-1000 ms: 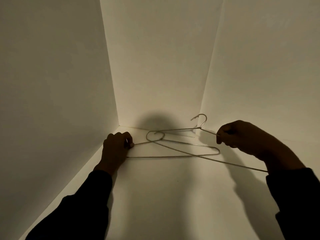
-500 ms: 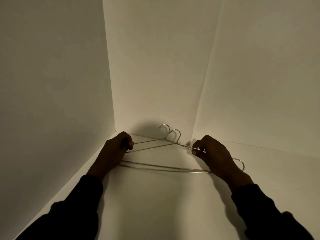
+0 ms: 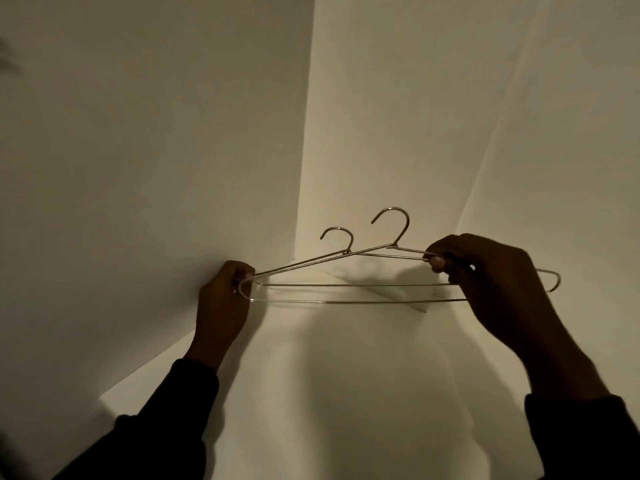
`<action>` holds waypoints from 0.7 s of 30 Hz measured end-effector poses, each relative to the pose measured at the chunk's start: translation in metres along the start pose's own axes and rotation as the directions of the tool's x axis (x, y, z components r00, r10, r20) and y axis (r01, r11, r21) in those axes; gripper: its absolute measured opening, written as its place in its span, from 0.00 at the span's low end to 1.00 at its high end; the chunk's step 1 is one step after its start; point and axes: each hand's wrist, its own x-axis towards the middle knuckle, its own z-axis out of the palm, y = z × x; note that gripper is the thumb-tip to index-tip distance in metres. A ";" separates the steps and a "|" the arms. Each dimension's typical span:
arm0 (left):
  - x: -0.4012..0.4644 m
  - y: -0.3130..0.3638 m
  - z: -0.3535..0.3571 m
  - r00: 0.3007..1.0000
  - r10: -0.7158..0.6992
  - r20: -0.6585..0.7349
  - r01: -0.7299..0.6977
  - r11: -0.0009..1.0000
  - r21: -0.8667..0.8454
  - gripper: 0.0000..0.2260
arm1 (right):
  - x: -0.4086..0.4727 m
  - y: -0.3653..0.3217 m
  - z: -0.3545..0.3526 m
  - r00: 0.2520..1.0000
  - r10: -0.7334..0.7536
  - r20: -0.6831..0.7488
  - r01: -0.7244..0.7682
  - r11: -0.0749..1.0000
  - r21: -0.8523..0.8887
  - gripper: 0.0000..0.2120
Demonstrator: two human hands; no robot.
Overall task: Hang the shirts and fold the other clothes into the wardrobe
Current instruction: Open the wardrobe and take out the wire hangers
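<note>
Two thin metal wire hangers (image 3: 346, 292) are held side by side above the white wardrobe floor (image 3: 346, 393), hooks pointing up toward the back corner. My left hand (image 3: 225, 299) grips their left ends, fingers curled round the wire bend. My right hand (image 3: 485, 271) pinches the upper wires near the right shoulder. One hanger's right end (image 3: 554, 282) sticks out past my right hand. No shirts or other clothes show in this view.
White wardrobe walls close in on the left (image 3: 138, 168), back (image 3: 381, 116) and right (image 3: 571, 150). The light is dim and my hands and dark sleeves cast shadows on the floor.
Both hands have lifted the two hangers off the wardrobe floor. The hangers now lie nearly aligned, with hooks upright.
</note>
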 end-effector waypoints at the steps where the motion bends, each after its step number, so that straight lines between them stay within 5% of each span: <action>1: -0.007 -0.002 -0.011 1.000 0.015 0.014 -0.016 0.999 0.034 0.07 | 0.003 -0.007 -0.004 0.999 -0.033 0.021 0.033 0.999 0.004 0.05; 4: -0.030 -0.010 -0.042 0.999 -0.028 0.020 0.025 0.990 0.138 0.08 | 0.008 -0.030 -0.017 0.987 -0.143 0.068 0.143 0.990 -0.006 0.06; 8: -0.081 -0.019 -0.085 0.987 -0.051 0.151 -0.037 0.846 0.532 0.08 | 0.005 -0.055 -0.028 0.967 -0.236 0.098 0.233 0.972 0.044 0.13; 12: -0.133 -0.030 -0.124 0.957 0.102 0.273 -0.223 0.860 0.460 0.19 | 0.001 -0.071 -0.030 0.950 -0.266 0.164 0.233 0.953 0.195 0.09; 17: -0.205 -0.018 -0.185 0.998 -0.064 0.014 0.052 0.903 0.427 0.13 | -0.018 -0.113 -0.034 0.917 -0.321 0.236 0.241 0.918 0.314 0.20; 21: -0.297 -0.034 -0.251 0.932 -0.362 -0.007 0.319 0.814 0.485 0.23 | -0.070 -0.181 -0.014 0.879 -0.410 0.244 0.283 0.860 0.425 0.13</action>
